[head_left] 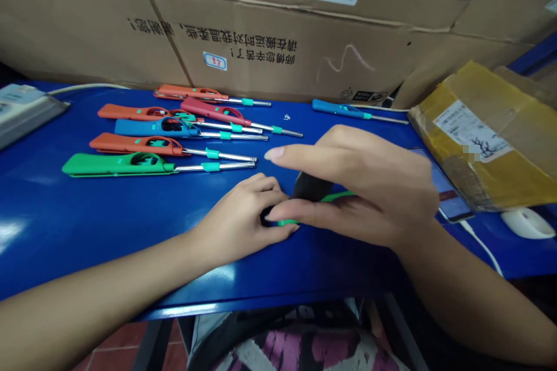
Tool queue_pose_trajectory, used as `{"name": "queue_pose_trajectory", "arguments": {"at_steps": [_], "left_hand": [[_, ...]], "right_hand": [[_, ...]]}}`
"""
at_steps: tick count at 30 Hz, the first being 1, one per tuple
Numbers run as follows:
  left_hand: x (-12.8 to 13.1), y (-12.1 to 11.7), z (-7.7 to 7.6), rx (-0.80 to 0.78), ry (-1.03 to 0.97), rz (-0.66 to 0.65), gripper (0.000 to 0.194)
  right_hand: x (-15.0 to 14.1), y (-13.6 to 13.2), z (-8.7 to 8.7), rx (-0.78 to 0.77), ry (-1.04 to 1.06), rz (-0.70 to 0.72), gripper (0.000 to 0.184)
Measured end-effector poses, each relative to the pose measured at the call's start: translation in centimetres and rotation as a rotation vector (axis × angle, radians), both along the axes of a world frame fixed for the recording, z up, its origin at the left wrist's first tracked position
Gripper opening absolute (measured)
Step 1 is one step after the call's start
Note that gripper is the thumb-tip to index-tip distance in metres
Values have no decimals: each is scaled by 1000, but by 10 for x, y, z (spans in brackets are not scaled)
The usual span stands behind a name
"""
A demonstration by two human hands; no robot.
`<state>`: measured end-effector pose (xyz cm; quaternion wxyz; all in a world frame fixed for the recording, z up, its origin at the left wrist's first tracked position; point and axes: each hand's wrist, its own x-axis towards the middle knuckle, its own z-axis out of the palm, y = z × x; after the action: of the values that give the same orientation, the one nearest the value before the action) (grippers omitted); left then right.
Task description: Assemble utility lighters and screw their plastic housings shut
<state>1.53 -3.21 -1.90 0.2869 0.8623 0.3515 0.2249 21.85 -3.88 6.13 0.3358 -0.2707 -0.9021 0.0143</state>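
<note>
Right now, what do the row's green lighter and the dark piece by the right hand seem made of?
Green lighter: likely satin plastic, moulded edges; rod: apparently polished metal, bright streaks. Dark piece: matt, no highlights; rubber or plastic, can't tell.

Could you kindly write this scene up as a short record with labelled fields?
Left hand: low over the table, fingers curled at a mostly hidden green object; grip unclear
Right hand: thumb and index finger on either side of a dark object; grip unclear
Grouped at left: three orange lighters, a red lighter, a blue lighter, a green lighter
Lying apart: another blue lighter
Right side: phone, white mouse, yellow package
Surface: blue table
Behind: cardboard box
</note>
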Motion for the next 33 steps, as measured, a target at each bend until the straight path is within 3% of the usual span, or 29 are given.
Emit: {"name": "queue_pose_trajectory", "arguments": {"at_steps": [5, 10, 14, 18, 19, 24, 28, 30, 33], "left_hand": [[0, 0, 0, -22, -33, -28, 18], [0, -1, 1, -20, -15, 5, 17], [0, -1, 0, 7, -31, -20, 18], [0, 0, -1, 0, -15, -10, 20], [0, 0, -1, -8, -3, -2, 20], [0, -1, 1, -9, -12, -26, 19], [1, -1, 3, -25, -8, 0, 19], [1, 0, 3, -30, -3, -11, 20], [1, -2, 3, -20, -5, -19, 20]], "right_hand": [[2, 2, -1, -132, 13, 133, 42], [3, 2, 1, 29, 38, 6, 32], [4, 2, 4, -130, 45, 163, 40], [3, 3, 0, 62, 129, 59, 23], [3, 3, -1, 97, 135, 40, 26], [1, 2, -1, -124, 87, 175, 40], [0, 1, 1, -13, 147, 84, 23], [1, 2, 2, 0, 101, 58, 29], [4, 2, 2, -139, 12, 122, 41]]}}
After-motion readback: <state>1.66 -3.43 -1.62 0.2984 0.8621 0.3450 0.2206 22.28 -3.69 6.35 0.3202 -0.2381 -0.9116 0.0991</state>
